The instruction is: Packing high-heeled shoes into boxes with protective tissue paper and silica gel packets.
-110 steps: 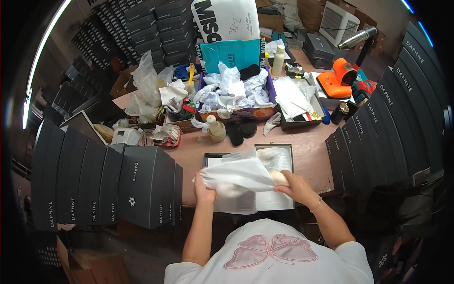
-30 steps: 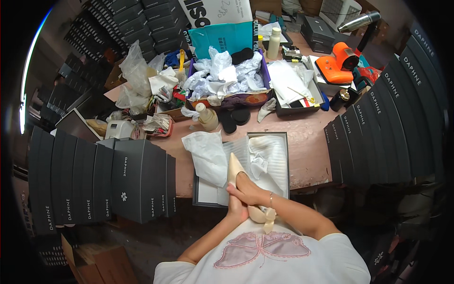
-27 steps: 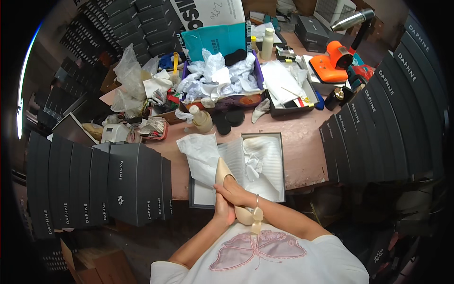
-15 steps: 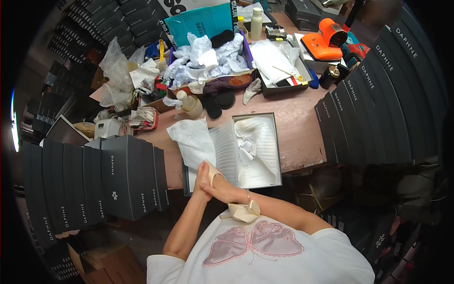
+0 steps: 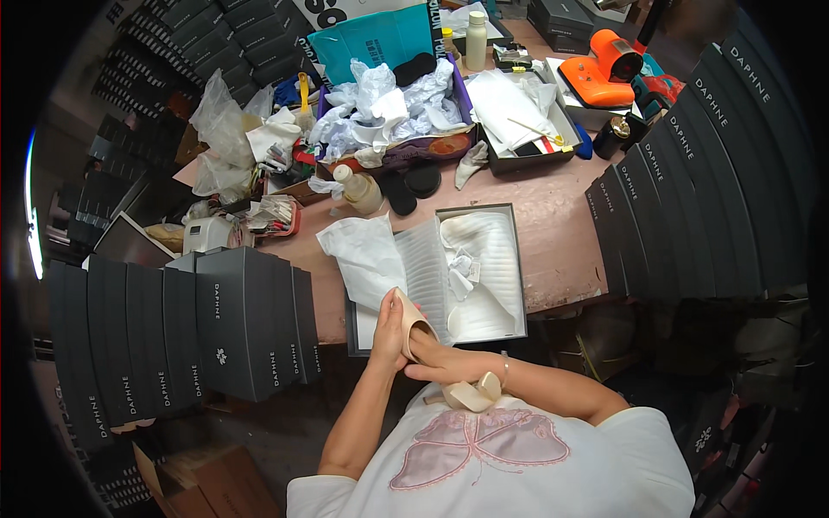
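My left hand (image 5: 389, 337) is closed around the toe end of a beige shoe (image 5: 416, 322), held above the near edge of an open shoebox (image 5: 520, 274). My right hand (image 5: 438, 361) reaches into the shoe's opening, hiding its fingertips; its thumb is outside. Close to my chest, by the right wrist, is a beige piece with a rounded heel-like end (image 5: 473, 394); whether it belongs to the same shoe I cannot tell. White tissue paper (image 5: 361, 259) drapes over the box's left side. Ribbed white foam wrap (image 5: 484, 237) and crumpled paper (image 5: 464, 274) lie in the box.
Dark shoeboxes stand at left (image 5: 233, 328) and right (image 5: 691, 207). Behind the open box are a squat bottle (image 5: 358, 190), black round pads (image 5: 422, 180), a purple box (image 5: 466, 121) of crumpled paper, a tray of white sheets (image 5: 509, 112) and an orange device (image 5: 596, 82).
My right hand has shifted from clasping the shoe beside the left hand to having its fingers inside the opening. The shoe has turned, showing more of its opening. The whole view has shifted slightly.
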{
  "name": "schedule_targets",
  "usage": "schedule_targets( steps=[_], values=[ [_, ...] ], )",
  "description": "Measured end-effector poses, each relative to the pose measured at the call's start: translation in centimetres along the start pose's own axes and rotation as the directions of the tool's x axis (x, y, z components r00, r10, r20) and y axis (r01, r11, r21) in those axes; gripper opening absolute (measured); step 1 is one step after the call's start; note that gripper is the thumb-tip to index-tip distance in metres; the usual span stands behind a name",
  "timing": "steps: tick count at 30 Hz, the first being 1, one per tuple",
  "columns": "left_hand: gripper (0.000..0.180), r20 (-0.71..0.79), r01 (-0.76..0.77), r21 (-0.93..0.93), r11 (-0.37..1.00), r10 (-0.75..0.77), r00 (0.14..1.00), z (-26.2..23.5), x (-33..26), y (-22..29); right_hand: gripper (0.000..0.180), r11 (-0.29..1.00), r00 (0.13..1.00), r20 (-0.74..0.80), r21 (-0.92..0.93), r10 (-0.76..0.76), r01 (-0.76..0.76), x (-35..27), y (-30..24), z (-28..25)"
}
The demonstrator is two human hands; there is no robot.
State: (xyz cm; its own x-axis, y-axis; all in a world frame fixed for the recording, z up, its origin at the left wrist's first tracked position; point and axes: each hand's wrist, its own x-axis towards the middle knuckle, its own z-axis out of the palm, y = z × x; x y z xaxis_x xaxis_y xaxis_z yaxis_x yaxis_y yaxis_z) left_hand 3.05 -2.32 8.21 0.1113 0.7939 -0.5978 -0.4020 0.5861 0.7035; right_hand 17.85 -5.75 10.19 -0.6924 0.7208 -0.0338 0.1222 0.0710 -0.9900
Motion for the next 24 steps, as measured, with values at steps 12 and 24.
schedule_targets(
  steps=[12,24],
  values=[
    [0.051,0.070,-0.045,0.127,0.991,0.036,0.997,0.4,-0.1,0.7,0.060,0.974,0.935,-0.275,-0.104,-0.224,0.202,1.2,0.9,1.3],
    [0.077,0.422,0.140,-0.360,0.922,0.027,0.906,0.1,-3.0,0.4,0.047,0.808,0.936,-0.291,-0.492,0.198,-0.324,-1.8,11.5,-5.0]
  ],
)
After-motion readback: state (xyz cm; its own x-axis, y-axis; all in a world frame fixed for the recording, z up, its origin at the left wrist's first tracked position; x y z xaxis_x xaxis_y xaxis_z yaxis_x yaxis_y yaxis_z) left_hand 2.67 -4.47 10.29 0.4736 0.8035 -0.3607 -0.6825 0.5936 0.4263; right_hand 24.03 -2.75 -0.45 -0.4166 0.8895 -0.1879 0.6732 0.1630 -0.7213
